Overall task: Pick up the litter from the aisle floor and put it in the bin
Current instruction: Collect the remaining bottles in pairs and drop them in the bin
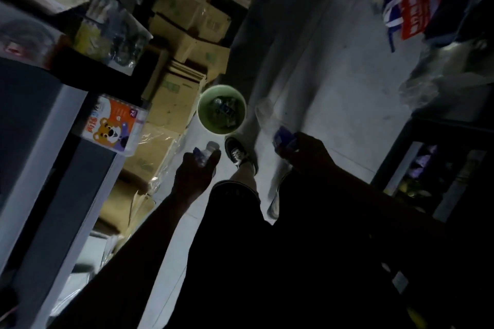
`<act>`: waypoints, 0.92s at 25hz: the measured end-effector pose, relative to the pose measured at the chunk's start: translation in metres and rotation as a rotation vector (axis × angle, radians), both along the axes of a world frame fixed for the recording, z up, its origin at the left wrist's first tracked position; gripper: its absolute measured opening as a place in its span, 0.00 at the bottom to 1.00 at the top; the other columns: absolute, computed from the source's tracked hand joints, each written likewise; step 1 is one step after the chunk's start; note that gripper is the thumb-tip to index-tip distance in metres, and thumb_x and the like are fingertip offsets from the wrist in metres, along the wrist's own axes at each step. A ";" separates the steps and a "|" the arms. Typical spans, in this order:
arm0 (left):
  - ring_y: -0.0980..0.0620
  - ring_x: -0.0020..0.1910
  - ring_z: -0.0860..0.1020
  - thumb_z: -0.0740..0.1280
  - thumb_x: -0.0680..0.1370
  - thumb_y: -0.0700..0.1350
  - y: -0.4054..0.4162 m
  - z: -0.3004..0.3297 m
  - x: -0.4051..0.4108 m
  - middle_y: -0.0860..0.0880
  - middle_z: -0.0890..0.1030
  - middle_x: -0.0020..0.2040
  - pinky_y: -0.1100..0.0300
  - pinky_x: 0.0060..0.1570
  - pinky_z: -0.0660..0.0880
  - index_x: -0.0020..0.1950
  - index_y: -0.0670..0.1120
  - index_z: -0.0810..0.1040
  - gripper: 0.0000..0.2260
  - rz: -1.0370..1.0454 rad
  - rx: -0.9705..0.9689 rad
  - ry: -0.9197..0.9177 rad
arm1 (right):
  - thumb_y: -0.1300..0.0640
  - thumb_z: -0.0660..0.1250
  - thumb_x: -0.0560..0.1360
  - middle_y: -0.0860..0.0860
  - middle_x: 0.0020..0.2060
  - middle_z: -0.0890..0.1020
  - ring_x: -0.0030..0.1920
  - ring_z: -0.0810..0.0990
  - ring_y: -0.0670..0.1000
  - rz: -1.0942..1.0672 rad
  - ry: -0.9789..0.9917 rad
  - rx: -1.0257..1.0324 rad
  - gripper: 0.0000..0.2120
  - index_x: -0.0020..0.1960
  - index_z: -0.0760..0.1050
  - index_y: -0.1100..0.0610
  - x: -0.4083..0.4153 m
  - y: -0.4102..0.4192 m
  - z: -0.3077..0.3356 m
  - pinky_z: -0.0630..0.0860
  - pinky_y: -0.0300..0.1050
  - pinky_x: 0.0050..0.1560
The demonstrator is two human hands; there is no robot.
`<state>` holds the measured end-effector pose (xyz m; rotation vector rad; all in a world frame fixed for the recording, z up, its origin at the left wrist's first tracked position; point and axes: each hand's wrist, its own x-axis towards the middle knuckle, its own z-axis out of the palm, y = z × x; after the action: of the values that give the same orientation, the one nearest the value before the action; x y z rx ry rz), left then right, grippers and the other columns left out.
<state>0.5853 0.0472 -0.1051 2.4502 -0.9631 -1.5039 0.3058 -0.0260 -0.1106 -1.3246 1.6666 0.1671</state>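
Both arms are reaching forward and down over the aisle floor [334,83], dark and underlit. The left hand [196,172] is curling closed around a small clear plastic bottle [207,153] with a blue label, bottle end poking out past the fingers toward the bin. The right hand [311,153] is wrapping shut around a second clear bottle [272,120], gripping it at its blue label, the clear body sticking out up-left and blurred.

The bin [222,129], a round green bucket with a pale rim, is standing on the floor just ahead of both hands, near the left bottle and beside the right one. Inside it, crumpled litter is lying at the bottom, with what looks like another bottle with a blue label; details too dim to tell.

A dark sneaker [239,155] with white laces is planting on the floor just below the bin, between the two hands, bare ankle and dark shorts behind it.

Cardboard boxes [184,43] are stacking along the left side of the aisle, touching the bin's left edge. A packet with a cartoon bear [115,123] is hanging at the shelf edge on the left. A red and blue bag [417,5] is sitting top right, with clear plastic wrap [438,75] below it.
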 end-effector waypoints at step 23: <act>0.46 0.59 0.80 0.65 0.81 0.47 -0.118 -0.236 0.019 0.47 0.83 0.61 0.58 0.59 0.72 0.58 0.46 0.82 0.10 0.051 0.301 -0.052 | 0.47 0.63 0.79 0.55 0.53 0.80 0.56 0.80 0.58 0.344 -0.033 0.563 0.16 0.60 0.75 0.57 0.086 -0.056 -0.237 0.74 0.49 0.53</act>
<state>0.6044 -0.0704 -0.3408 2.7048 -0.7202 -1.6842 0.3916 -0.0822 -0.3474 -1.1507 1.2211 0.7548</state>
